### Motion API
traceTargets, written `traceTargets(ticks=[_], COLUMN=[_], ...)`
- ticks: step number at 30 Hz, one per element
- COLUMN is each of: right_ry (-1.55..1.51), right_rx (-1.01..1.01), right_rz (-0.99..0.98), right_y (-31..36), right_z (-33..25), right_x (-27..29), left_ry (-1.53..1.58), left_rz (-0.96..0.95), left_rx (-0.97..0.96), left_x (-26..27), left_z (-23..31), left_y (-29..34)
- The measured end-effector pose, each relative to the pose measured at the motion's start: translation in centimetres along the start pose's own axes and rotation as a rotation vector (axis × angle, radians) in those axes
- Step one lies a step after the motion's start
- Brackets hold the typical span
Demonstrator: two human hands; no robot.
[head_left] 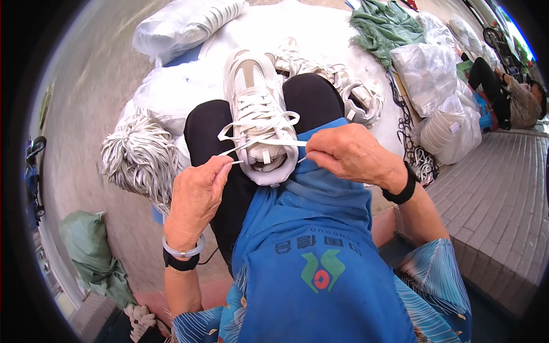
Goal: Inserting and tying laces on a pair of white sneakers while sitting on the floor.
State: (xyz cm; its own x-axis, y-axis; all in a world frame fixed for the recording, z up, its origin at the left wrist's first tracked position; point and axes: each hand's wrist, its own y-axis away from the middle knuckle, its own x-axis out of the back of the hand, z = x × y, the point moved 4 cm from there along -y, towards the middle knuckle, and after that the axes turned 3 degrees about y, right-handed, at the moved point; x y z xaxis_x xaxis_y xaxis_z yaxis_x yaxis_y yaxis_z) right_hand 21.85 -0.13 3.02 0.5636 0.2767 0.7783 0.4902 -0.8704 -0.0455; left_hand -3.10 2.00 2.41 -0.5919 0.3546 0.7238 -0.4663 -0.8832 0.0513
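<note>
A white and beige sneaker (257, 97) rests on my lap between my knees, its toe pointing away from me and its opening toward me. White shoelaces (271, 142) are threaded up its front and cross above the tongue. My left hand (197, 191) pinches a lace, whose tip sticks out past the fingers, left of the shoe opening. On the right side my right hand (351, 154) grips the other lace, drawn out sideways from the shoe. A blue apron (320, 240) covers my lap below the shoe.
A thick bundle of white laces (140, 154) hangs at the left. More sneakers (360, 94) lie on the white sheet beyond my knees. Plastic bags (426, 77), dark cords (403, 117) and green cloth (389, 28) are at the right. Another person (514, 97) sits far right.
</note>
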Motion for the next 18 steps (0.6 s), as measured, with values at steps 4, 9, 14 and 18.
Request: traceTargets(ticks=[4,9,14,18], right_ry=[0.212,0.040,-0.012,-0.066], right_rx=[-0.014,-0.070,-0.027,-0.024], right_rz=[0.074,0.289,0.249,0.270], right_y=[-0.9,-1.6,-1.5,-2.0], right_z=[0.9,1.6,1.7,1.7], right_x=[-0.8,-1.0,-1.6,-1.6], left_ry=[-0.113,-0.019,-0.061,-0.123], left_rz=[0.139,0.124,0.128,0.099], left_rx=[-0.204,0.007,-0.067,-0.081], left_x=[0.3,-0.4,-0.5,-0.4], left_z=[0.4,0.3,0.9,0.9], left_y=[-0.8,-0.8,-1.4,-2.0])
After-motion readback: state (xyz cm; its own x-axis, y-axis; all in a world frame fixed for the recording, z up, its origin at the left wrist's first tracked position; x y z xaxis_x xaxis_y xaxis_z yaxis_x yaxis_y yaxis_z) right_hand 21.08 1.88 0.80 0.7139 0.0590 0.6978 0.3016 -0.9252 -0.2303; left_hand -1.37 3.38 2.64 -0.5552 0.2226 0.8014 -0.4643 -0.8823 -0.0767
